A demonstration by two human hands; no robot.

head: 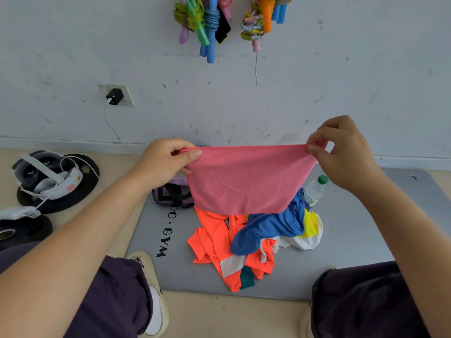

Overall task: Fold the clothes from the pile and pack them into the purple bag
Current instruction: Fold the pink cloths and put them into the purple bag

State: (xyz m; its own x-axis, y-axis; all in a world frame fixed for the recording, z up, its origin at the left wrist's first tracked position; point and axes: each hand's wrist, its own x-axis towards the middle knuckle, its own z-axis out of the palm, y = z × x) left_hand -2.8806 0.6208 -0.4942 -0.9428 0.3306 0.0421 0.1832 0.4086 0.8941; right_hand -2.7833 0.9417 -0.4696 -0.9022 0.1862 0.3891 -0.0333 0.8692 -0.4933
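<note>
A pink garment (246,181) hangs stretched in the air between my hands. My left hand (166,162) pinches its upper left corner and my right hand (341,152) pinches its upper right corner. Below it, on the grey mat (346,240), lies the pile: an orange shirt (214,242), a blue garment (271,228) on top of it, and yellow and white pieces (310,230) to the right. The purple bag (170,193) stands at the mat's far left corner, partly hidden by the pink garment and my left hand.
A plastic water bottle (316,190) stands behind the pile. A headset (46,176) rests on black weight plates (80,193) on the floor at left. Skipping ropes (207,23) hang on the wall above. A charger (114,96) is plugged into a wall socket. My knees frame the mat.
</note>
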